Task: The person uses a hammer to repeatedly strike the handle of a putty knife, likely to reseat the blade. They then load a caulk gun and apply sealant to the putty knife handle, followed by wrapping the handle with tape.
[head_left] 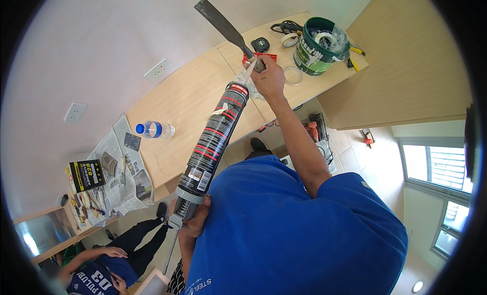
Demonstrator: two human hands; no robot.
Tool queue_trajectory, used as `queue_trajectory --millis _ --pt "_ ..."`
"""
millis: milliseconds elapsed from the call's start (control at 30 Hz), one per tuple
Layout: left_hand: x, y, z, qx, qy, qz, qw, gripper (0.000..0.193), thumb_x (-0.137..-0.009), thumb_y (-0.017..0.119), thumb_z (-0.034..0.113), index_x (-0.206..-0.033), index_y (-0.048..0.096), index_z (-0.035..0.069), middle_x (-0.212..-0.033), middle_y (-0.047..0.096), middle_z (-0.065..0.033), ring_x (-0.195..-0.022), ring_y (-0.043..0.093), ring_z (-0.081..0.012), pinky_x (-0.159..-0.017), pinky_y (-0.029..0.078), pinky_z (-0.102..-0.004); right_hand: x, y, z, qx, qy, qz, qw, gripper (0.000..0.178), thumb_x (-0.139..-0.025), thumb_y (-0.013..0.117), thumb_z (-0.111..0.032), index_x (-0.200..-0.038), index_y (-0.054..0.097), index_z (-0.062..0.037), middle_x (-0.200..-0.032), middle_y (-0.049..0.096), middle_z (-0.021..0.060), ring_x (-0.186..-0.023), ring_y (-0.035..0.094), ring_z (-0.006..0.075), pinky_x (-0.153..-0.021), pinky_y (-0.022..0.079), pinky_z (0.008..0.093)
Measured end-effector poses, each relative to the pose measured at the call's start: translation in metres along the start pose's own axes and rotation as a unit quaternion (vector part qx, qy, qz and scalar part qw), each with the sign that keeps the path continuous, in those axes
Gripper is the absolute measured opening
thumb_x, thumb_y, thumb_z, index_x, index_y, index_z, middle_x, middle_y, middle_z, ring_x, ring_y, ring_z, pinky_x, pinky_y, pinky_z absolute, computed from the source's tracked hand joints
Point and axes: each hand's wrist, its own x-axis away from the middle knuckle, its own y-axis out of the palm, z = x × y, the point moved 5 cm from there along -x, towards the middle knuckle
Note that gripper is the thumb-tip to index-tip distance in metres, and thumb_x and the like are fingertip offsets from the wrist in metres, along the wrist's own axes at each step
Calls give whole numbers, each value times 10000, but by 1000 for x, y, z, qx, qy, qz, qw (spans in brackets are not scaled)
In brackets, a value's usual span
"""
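Observation:
My left hand (197,218) is closed round the grip end of a caulking gun (188,196). Its black cartridge with red stripes (215,135) points up and away, over the tabletop. A pale nozzle (247,72) tips the cartridge. My right hand (269,78) grips the handle of a scraper (228,29) with a long, narrow dark blade, tilted up toward the wall. The nozzle tip lies right by my right fingers and the scraper's neck; whether they touch I cannot tell. Whitish crumpled material (255,91) shows below my right hand.
The wooden tabletop (177,107) bears a green bucket (312,57), a tape measure (261,44), tape rolls (292,76) and a water bottle (154,129). Newspaper (134,166) and a black-yellow can (86,176) are at left. Another person (106,267) sits lower left. Tools (315,127) stand on the floor.

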Motion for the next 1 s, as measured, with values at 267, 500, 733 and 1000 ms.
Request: queue_trajectory --millis 267,500,733,1000 --pt "2 -7 -20 32 5 23 999 190 -866 860 99 -990 755 1 -882 786 -91 -798 745 -158 -749 599 -317 0 2 -1 1 -2 10 1000 362 -798 863 -364 -1022 716 -120 -898 747 97 -844 728 317 -721 557 442" --pt "1 -6 -14 17 -1 31 999 183 -862 860 92 -982 758 1 -877 786 -91 -796 748 -161 -744 598 -319 0 1 1 -2 -3 22 1000 349 -798 860 -355 -1007 716 -115 -892 743 98 -836 726 314 -716 554 437" --pt "4 -8 -20 24 15 26 999 173 -866 851 81 -984 757 -4 -881 785 -97 -807 750 -168 -757 598 -323 1 5 -2 -1 -13 18 1000 353 -791 863 -350 -1006 717 -111 -875 738 98 -817 722 312 -711 554 430" --pt "2 -7 -12 30 -1 24 999 180 -865 847 77 -996 753 -3 -893 782 -99 -819 744 -168 -761 591 -320 0 2 3 -26 -7 23 999 319 -802 837 -325 -996 715 -103 -860 736 97 -804 722 305 -709 553 421"
